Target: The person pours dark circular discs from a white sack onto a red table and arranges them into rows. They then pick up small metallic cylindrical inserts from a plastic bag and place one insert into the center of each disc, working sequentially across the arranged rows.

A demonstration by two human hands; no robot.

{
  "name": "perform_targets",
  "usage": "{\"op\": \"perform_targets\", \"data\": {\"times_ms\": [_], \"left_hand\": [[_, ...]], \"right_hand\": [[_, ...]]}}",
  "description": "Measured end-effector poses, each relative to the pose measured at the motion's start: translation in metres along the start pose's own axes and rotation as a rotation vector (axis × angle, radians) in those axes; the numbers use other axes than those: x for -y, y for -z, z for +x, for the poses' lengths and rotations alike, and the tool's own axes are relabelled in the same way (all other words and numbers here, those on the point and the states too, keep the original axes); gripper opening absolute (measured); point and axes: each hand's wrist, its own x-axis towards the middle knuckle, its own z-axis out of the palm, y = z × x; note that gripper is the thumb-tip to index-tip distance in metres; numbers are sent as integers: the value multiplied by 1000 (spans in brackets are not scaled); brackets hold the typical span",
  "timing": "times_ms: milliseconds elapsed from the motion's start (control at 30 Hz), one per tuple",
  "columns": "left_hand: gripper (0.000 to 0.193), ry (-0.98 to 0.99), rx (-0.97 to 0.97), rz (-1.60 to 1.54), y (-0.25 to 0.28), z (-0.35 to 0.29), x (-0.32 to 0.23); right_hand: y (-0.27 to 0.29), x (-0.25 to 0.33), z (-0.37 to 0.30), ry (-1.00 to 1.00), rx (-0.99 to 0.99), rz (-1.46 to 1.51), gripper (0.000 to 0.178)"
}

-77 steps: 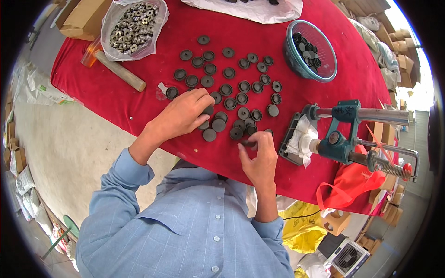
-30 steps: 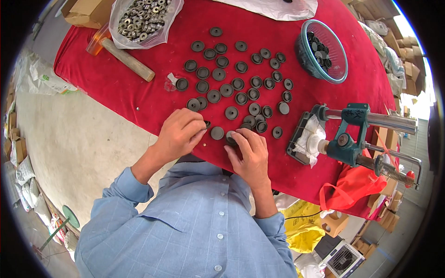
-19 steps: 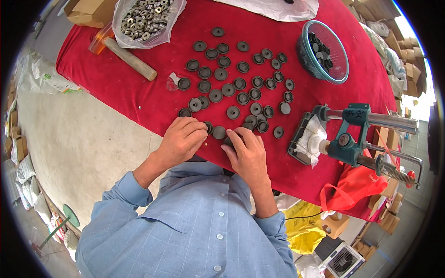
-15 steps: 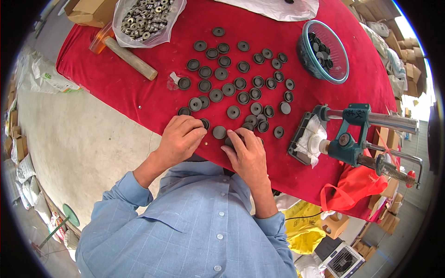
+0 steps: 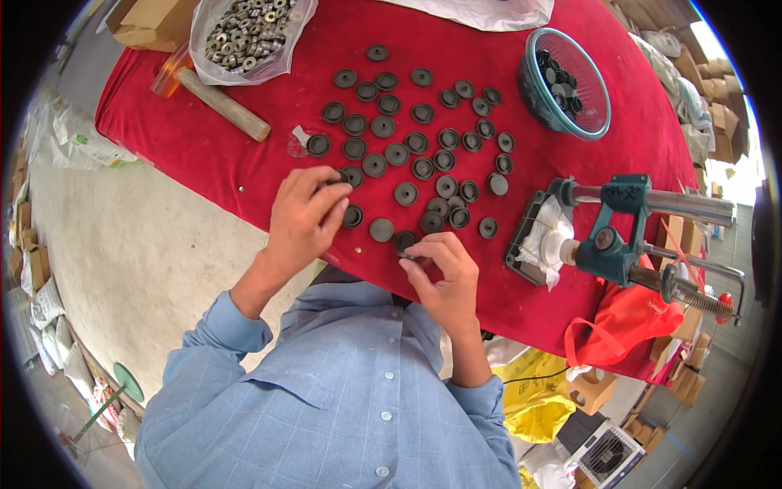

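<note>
Several dark round rubber discs lie spread over a red cloth-covered table. My left hand rests on the cloth at the near edge of the discs, its fingertips on one disc. My right hand is just beside it, fingers pinched on a small dark disc held close to the table edge.
A teal hand press stands at the right. A blue bowl of dark parts sits at the back right, a clear bag of metal rings and a wooden-handled tool at the back left. Bags and boxes lie on the floor.
Both hands drew back from the middle of the discs toward the near table edge. My right hand now pinches one disc; my left has settled on another disc.
</note>
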Motion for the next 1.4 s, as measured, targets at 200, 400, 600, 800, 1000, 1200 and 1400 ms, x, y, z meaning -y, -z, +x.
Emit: {"op": "perform_targets", "data": {"times_ms": [200,400,600,800,1000,1200,1400], "left_hand": [[25,88,51,-39,2,9,15],[27,132,17,122,15,11,25],[32,122,-27,147,9,20,13],[27,73,63,-2,-13,28,-6],[26,88,41,45,-2,23,6],[24,81,61,-22,-8,17,-2],[23,9,85,-59,-14,24,-15]], "right_hand": [[22,-9,-2,-47,-174,108,20],[40,-35,-20,32,-258,-483,22],[39,-32,-13,19,-287,-476,27],[32,-29,26,119,-233,-603,36],[42,-37,15,41,-186,-618,32],[43,-38,29,71,-257,-606,28],[33,-56,64,78,-301,-632,19]]}}
